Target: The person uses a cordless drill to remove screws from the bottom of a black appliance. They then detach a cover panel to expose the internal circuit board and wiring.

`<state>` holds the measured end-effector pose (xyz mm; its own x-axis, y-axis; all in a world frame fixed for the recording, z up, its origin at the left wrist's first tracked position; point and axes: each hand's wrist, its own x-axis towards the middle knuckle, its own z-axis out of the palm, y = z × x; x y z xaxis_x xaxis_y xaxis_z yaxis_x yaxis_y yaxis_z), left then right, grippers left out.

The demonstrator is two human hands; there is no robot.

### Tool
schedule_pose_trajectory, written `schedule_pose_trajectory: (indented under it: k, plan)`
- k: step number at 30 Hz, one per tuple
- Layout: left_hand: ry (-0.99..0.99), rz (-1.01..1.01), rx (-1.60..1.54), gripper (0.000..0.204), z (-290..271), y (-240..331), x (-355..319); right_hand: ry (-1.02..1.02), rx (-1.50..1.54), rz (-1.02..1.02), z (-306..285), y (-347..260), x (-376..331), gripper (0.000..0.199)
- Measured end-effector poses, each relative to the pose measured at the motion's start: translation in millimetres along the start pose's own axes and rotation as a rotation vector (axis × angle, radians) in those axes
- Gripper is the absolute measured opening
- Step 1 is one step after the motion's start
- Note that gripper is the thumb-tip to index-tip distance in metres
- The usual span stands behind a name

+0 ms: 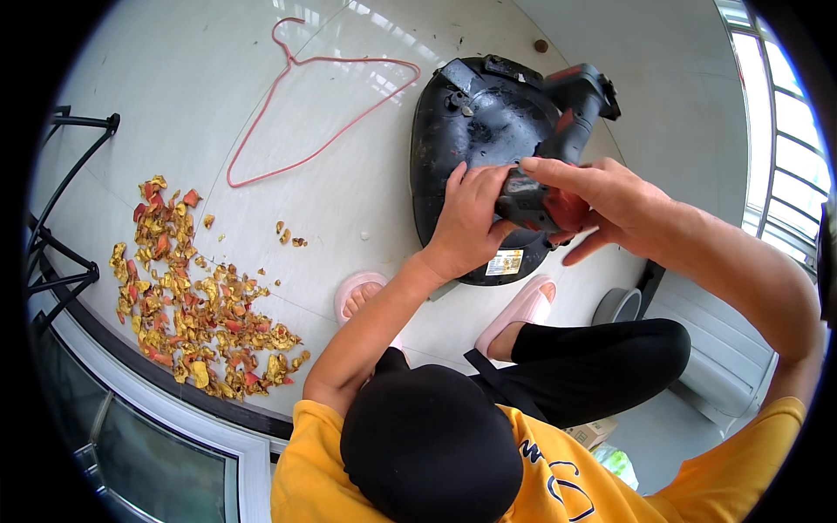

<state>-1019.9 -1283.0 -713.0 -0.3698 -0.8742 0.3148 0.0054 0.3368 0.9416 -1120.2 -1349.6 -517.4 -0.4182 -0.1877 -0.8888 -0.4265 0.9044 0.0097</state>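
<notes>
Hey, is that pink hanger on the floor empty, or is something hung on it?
Empty: the pink hanger lies flat, its whole wire outline visible, with only floor showing inside its frame.

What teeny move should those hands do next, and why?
Perhaps slide the right hand onto the handle of the power tool: that handle points away from the person, the right hand is at the tool's body instead, and the left hand is close enough to steady it.
</notes>
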Motion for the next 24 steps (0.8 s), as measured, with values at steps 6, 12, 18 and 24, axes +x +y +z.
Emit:
schedule_pose_trajectory:
  k: [6, 12, 18, 24]
  plan:
    - [-0.059, -0.01, -0.013, 0.066, -5, 2, -2, 0.12, -0.219, -0.191, 7, 14, 14, 0.039]
    - [0.053, -0.19, -0.135, 0.049, -41, -40, -20, 0.207, -1.058, -0.973, -1, 10, 16, 0.049]
    - [-0.212, -0.117, -0.217, 0.061, -32, -24, -13, 0.195, -1.748, -1.581, -2, 16, 24, 0.045]
    - [-0.167, 0.066, -0.055, 0.064, -15, -27, -1, 0.237, -1.741, -1.526, 6, 26, 10, 0.06]
